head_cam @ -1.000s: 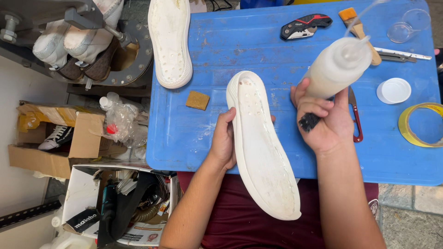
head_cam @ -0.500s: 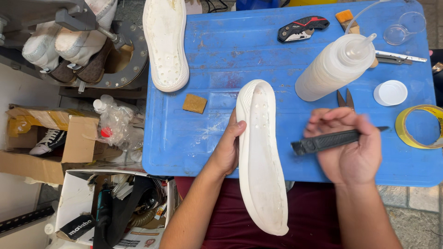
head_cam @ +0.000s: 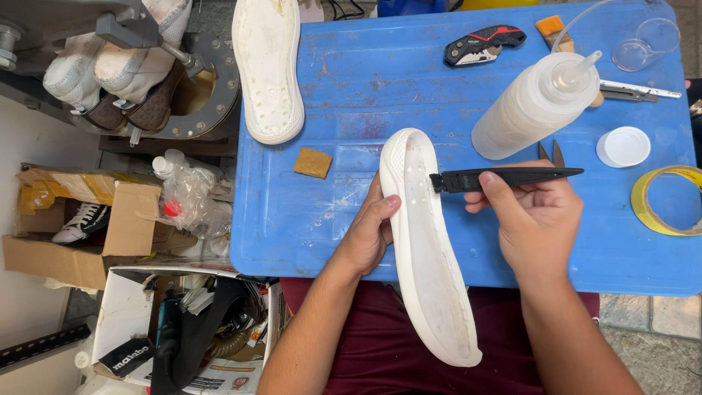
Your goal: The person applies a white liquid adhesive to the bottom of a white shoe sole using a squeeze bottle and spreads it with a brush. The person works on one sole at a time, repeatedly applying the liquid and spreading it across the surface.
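- White rubber shoe sole, inner side up, held slanting over the near edge of the blue desk, toe end over the desk, heel end out past the edge above the lap.
- Left hand: grip closed on the sole's left rim, thumb laid over the edge near the toe.
- Right hand: grip closed around a slim black brush, lying almost level, bristle end touching the sole's inside near the toe.
- Just behind the brush: a translucent squeeze bottle of whitish liquid, leaning, nozzle up and to the right.
- Small scissors partly hidden between bottle and right hand.
- Farther right: white round lid, roll of yellow tape at the desk's edge.
- Far edge: black-and-red utility knife, clear cup.
- Second white sole at the desk's far left corner, tan sponge square nearby.
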